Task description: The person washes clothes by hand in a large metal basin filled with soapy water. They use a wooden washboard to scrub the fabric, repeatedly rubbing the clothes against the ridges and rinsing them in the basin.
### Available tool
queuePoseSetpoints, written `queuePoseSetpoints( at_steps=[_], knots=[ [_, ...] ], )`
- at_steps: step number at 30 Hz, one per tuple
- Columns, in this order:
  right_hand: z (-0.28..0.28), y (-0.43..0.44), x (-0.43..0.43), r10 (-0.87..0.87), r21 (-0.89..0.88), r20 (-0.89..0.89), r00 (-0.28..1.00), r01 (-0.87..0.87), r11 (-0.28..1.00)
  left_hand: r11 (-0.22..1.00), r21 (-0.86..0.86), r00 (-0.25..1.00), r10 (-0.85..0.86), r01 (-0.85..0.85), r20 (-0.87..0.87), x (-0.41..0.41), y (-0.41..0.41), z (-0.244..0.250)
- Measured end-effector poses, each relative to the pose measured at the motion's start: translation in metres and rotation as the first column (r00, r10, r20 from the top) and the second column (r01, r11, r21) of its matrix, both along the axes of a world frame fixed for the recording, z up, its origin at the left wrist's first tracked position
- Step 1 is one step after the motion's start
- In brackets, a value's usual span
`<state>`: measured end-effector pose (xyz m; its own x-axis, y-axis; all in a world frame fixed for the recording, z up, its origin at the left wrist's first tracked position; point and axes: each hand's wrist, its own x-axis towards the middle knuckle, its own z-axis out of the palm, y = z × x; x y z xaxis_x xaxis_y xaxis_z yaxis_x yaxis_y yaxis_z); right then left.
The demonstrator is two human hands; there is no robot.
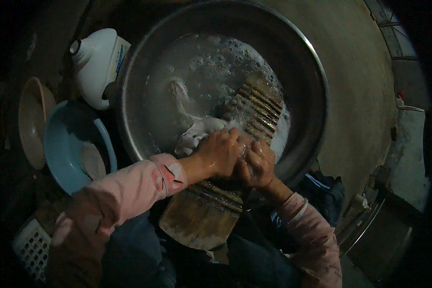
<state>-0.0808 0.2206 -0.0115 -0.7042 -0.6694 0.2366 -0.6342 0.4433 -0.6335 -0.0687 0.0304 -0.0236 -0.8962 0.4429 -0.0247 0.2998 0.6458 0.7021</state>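
A wide metal basin (pixel 315 54) holds cloudy, foamy water. A ridged wooden washboard (pixel 201 219) leans in it at a slant, its plain end towards my lap and its other end in the water. My left hand (pixel 221 151) is closed on a wet, light-coloured cloth (pixel 194 135) over the washboard's ridges; part of the cloth trails into the water on the left. Close against it, my right hand (pixel 257 162) has its fingers curled on a wet bunch of what looks like the same cloth. Much of what lies between the two hands is hidden.
Left of the basin are a white plastic jug (pixel 95 68), a blue plastic basin (pixel 63 144) with something pale inside, and a beige basin (pixel 32 122). A white perforated plastic basket (pixel 34 248) stands at the lower left. Dark fabric (pixel 322 198) lies right of the basin.
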Motion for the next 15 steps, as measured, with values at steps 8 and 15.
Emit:
queuePoseSetpoints(
  at_steps=[8,15],
  knots=[
    [-0.020,-0.002,-0.036,-0.203,-0.177,0.879,0.432,0.690,0.702,0.994,0.032,0.993,0.109,-0.108,-0.034,0.003,-0.008,0.003],
    [0.009,0.020,-0.114,-0.145,-0.276,0.926,0.348,0.889,0.365,0.746,0.520,0.902,0.414,-0.415,0.125,-0.017,-0.144,0.014]
  ],
)
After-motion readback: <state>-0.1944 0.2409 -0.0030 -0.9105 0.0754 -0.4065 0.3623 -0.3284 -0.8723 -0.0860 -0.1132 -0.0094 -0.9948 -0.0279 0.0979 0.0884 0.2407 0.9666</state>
